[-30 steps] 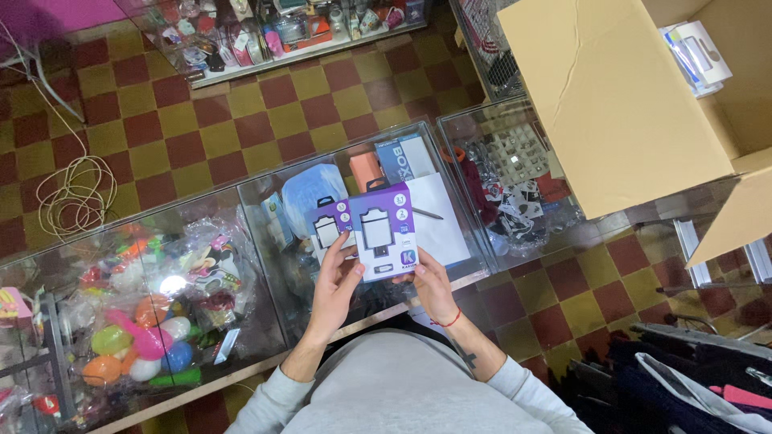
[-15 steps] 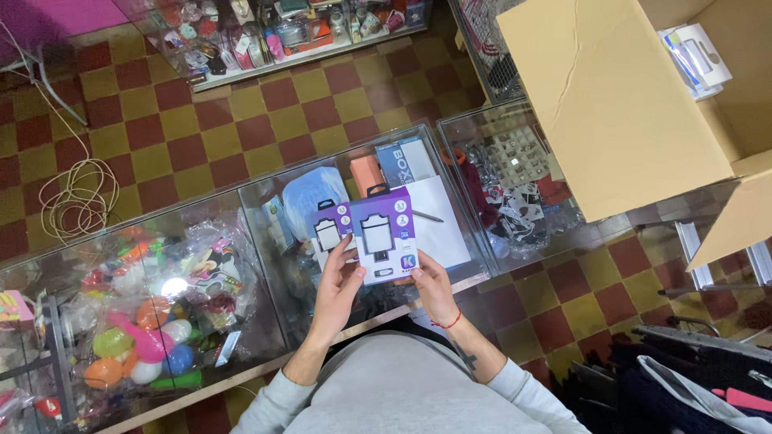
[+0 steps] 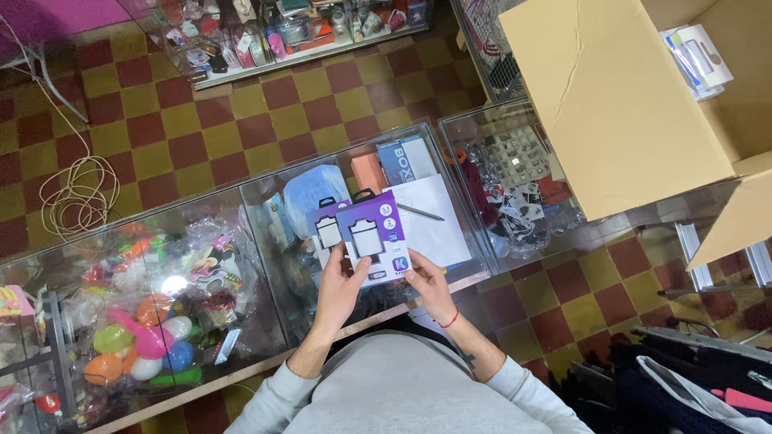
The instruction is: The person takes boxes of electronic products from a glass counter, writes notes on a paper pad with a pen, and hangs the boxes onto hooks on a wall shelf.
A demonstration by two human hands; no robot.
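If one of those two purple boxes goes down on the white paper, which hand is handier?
Probably the right hand: it holds the purple boxes on the side nearest the white paper; the left hand is farther.

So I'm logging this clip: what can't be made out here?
- Rear purple package: mostly covered by the front purple package, head view.
- Left hand and right hand: fingers behind the packages.
- Cardboard box: cut off by the frame's edge.
- Goods under the glass counter: blurred by glare.

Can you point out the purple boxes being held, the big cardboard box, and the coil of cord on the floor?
purple boxes (image 3: 371,235), head view, on the front box's face.
cardboard box (image 3: 619,104), head view, on its broad outer side.
coil of cord (image 3: 76,197), head view, on the looped strands.
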